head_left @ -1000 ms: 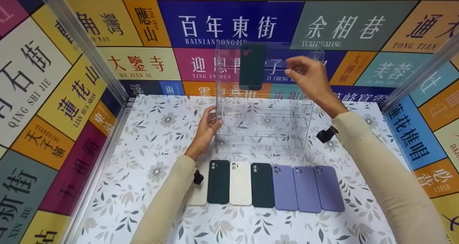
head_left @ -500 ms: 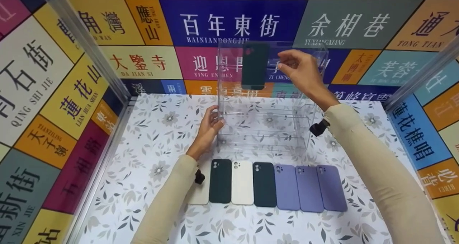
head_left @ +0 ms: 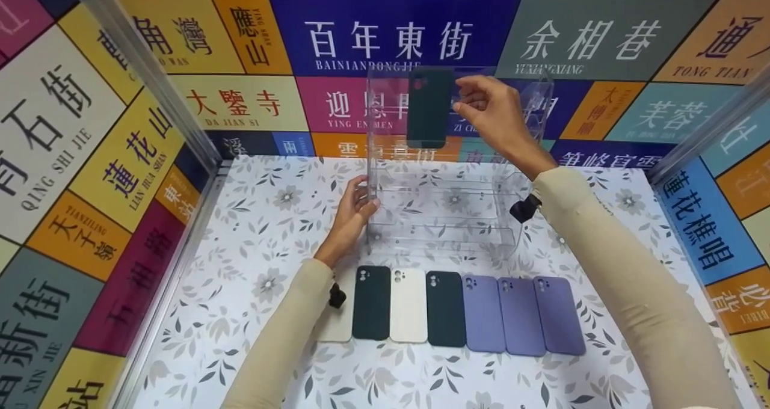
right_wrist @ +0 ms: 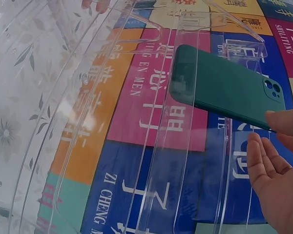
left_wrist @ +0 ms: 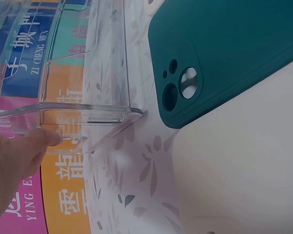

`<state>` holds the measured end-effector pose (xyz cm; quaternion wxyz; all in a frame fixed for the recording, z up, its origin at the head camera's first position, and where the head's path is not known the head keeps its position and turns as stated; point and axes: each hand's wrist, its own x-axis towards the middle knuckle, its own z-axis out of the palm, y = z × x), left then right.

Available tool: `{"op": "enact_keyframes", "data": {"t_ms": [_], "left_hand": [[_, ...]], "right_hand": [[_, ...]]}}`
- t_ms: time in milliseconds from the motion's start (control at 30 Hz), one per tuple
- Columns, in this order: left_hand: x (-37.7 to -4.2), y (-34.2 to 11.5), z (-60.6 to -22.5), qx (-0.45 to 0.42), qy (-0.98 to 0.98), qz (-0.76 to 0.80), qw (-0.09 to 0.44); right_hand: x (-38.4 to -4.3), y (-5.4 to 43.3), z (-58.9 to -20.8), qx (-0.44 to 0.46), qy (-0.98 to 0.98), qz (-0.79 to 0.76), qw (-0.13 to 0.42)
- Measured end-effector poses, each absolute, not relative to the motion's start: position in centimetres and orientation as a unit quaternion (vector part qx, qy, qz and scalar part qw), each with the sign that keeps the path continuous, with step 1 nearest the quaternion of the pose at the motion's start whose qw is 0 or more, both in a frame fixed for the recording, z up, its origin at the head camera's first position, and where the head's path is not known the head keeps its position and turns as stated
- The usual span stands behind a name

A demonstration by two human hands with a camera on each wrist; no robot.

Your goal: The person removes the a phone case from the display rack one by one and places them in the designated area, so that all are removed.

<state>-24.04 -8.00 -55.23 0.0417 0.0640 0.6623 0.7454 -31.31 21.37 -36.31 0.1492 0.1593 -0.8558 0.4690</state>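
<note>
A clear plastic tiered display rack [head_left: 445, 222] stands on the flowered tabletop. My left hand [head_left: 352, 219] holds its left side panel, thumb on the near edge. One dark green phone case [head_left: 429, 111] leans upright on the rack's top tier, left of the middle, its camera cutout at the top. My right hand [head_left: 490, 108] is at the case's right edge, thumb and forefinger apart and the other fingers loosely bent. In the right wrist view, a fingertip meets the edge of the green case [right_wrist: 224, 87] near its camera end.
In front of the rack lies a row of phone cases: dark green [head_left: 372, 304], white [head_left: 409, 307], another dark green [head_left: 446, 310], and three purple, one at the right end [head_left: 559, 316]. An off-white case [head_left: 337, 325] is partly hidden by the left wrist. Sign-covered walls [head_left: 391, 33] enclose the table.
My right hand has moved left, from well apart to the right edge of the green case on the rack. The left hand keeps its hold on the side panel.
</note>
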Motion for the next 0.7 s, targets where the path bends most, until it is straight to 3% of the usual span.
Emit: {"op": "enact_keyframes", "data": {"t_ms": [700], "left_hand": [[-24.13,-7.8,-55.38,0.069,0.651,0.756,0.022]], "right_hand": [[-31.98,20.41,-36.13,0.175,-0.862,0.452,0.147]]}}
